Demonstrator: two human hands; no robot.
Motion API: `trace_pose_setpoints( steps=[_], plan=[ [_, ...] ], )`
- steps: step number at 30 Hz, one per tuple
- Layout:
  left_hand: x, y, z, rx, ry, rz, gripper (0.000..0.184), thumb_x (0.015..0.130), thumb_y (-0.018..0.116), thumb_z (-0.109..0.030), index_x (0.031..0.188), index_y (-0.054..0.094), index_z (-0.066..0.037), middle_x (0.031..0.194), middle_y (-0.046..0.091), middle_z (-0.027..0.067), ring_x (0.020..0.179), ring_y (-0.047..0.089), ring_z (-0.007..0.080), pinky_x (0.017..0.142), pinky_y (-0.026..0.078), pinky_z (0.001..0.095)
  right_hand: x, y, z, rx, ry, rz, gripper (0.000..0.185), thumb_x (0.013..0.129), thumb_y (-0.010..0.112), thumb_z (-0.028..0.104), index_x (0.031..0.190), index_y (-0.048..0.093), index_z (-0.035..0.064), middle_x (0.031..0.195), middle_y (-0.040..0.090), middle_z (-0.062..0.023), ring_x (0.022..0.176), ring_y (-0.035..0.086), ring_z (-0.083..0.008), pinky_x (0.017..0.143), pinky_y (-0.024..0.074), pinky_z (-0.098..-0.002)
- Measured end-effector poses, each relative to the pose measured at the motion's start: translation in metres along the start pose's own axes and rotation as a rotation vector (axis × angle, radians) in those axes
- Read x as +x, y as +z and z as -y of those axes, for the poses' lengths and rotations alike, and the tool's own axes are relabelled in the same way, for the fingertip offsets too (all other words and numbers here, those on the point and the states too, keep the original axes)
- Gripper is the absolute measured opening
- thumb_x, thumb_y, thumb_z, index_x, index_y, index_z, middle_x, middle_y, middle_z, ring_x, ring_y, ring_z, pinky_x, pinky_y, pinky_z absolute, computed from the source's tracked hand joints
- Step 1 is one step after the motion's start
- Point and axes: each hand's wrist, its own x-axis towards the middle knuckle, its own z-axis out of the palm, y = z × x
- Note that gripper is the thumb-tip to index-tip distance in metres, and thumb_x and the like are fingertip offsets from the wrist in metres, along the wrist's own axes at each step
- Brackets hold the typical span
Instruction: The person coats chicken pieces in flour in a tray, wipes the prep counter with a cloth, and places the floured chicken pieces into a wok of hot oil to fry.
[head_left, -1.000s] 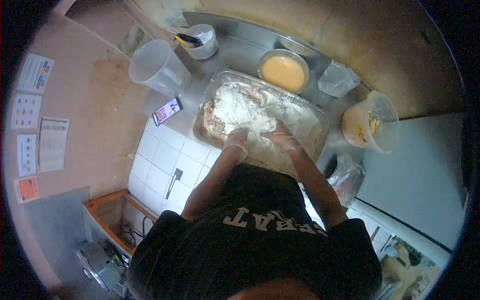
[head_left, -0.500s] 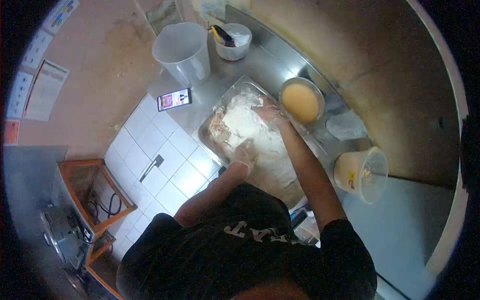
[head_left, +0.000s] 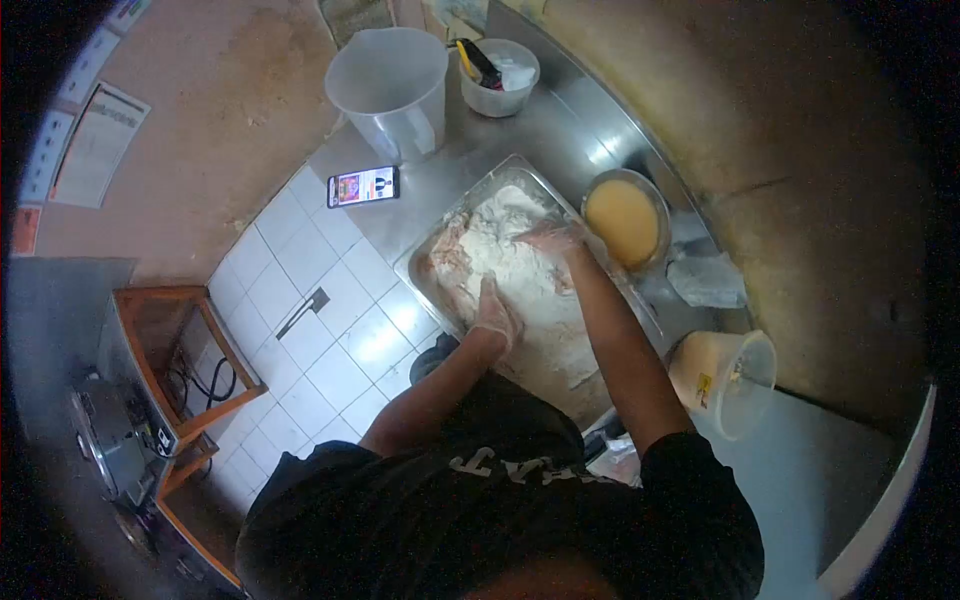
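Note:
A metal tray [head_left: 418,283] holds white flour [head_left: 520,270] over pieces of raw meat [head_left: 450,250]. My left hand [head_left: 495,318], in a clear glove, rests in the flour near the tray's near left side, its fingers pointing up the tray and partly sunk in the flour. Farther along, by the tray's right edge, my right hand [head_left: 556,240] lies over the flour with its fingers stretched toward the left. It is slightly blurred, and nothing shows gripped in it. Just right of the tray is a metal bowl of orange-beige liquid [head_left: 622,222].
A phone [head_left: 363,187] lies at the counter's left edge, below a clear pitcher [head_left: 390,95]. Behind stands a small tub [head_left: 500,85] with a black-and-yellow handled tool. At the right are a plastic bag [head_left: 706,280] and a round bucket [head_left: 722,385].
The view has turned and shifted. My right hand has moved from the tray's near part to its far right side, and my left hand has slid slightly in the flour.

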Motion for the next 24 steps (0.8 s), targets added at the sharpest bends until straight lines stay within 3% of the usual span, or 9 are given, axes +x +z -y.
trace_pose_setpoints(
  steps=[1,6,9,12,14,15,17,20,24],
  plan=[
    [0.008,-0.009,0.002,0.014,-0.015,0.036,0.035,0.08,0.053,-0.051,0.076,0.051,-0.016,0.064,0.048,-0.0009,0.055,0.045,0.0165,0.059,0.04,0.0317,-0.019,0.006,0.0,0.301,0.095,-0.095,0.076,0.072,0.065,0.043,0.132,0.037,0.005,0.136,0.035,-0.0183,0.126,0.033,-0.0286,0.105,0.0257,-0.0431],
    [0.012,-0.034,-0.008,0.546,0.025,0.201,0.033,0.079,0.054,-0.04,0.086,0.052,-0.008,0.079,0.051,0.0083,0.071,0.049,0.0234,0.071,0.04,0.0353,-0.092,0.035,-0.012,0.619,-0.261,-0.311,0.081,0.072,0.069,0.031,0.135,0.028,0.0012,0.139,0.03,-0.0167,0.121,0.036,-0.0259,0.103,0.0293,-0.0397],
    [0.01,-0.046,-0.012,1.181,0.198,0.335,0.033,0.078,0.054,-0.033,0.092,0.053,-0.003,0.089,0.053,0.0138,0.08,0.051,0.0276,0.079,0.039,0.0375,-0.148,0.034,-0.009,0.472,0.104,0.021,0.069,0.078,0.063,0.034,0.129,0.035,-0.0038,0.123,0.047,-0.0159,0.114,0.043,-0.0277,0.102,0.028,-0.0355],
    [0.015,-0.04,-0.009,1.569,0.449,0.388,0.035,0.077,0.055,-0.027,0.098,0.054,0.002,0.098,0.055,0.0193,0.09,0.054,0.0317,0.086,0.039,0.0397,-0.153,0.084,-0.038,0.396,-0.144,-0.548,0.06,0.075,0.067,0.023,0.122,0.042,-0.0043,0.117,0.051,-0.0141,0.111,0.045,-0.0236,0.098,0.0316,-0.0324],
    [0.011,-0.028,-0.011,1.597,0.582,0.315,0.038,0.077,0.055,-0.022,0.102,0.054,0.005,0.104,0.056,0.023,0.096,0.055,0.0345,0.091,0.039,0.0412,-0.169,0.073,-0.027,0.533,-0.106,-0.576,0.058,0.075,0.066,0.023,0.121,0.044,-0.0037,0.111,0.054,-0.0144,0.106,0.048,-0.0215,0.097,0.0332,-0.0329],
    [-0.011,-0.001,-0.017,1.674,0.62,0.029,0.037,0.075,0.057,-0.021,0.099,0.054,0.007,0.097,0.059,0.0234,0.089,0.058,0.035,0.084,0.045,0.0405,-0.181,0.058,-0.015,0.577,-0.093,-0.588,0.058,0.075,0.066,0.023,0.121,0.044,-0.0035,0.108,0.055,-0.0145,0.104,0.05,-0.0208,0.097,0.0338,-0.033],
    [0.022,-0.025,-0.043,1.395,0.775,0.125,0.039,0.072,0.06,-0.023,0.095,0.054,0.007,0.086,0.061,0.0205,0.078,0.06,0.0335,0.068,0.048,0.04,-0.214,-0.006,0.05,0.492,0.109,-0.295,0.059,0.075,0.065,0.025,0.122,0.044,-0.0023,0.112,0.054,-0.0171,0.107,0.05,-0.024,0.097,0.0346,-0.0353],
    [0.071,-0.056,-0.085,2.035,0.882,-0.176,0.036,0.074,0.057,-0.021,0.098,0.053,0.005,0.089,0.06,0.0185,0.082,0.058,0.0294,0.066,0.047,0.0383,-0.199,-0.033,0.089,0.08,0.16,-0.386,0.057,0.077,0.063,0.029,0.122,0.045,-0.0007,0.113,0.054,-0.0212,0.107,0.051,-0.0307,0.096,0.0373,-0.0379],
    [-0.037,0.007,-0.083,0.489,0.386,0.008,0.031,0.08,0.049,-0.017,0.106,0.049,0.001,0.09,0.057,0.0112,0.087,0.055,0.0245,0.063,0.048,0.0359,-0.098,-0.019,0.083,0.162,-0.182,-0.367,0.052,0.083,0.054,0.033,0.123,0.044,0.001,0.115,0.054,-0.0213,0.107,0.051,-0.0334,0.095,0.0384,-0.0384]
  ],
)
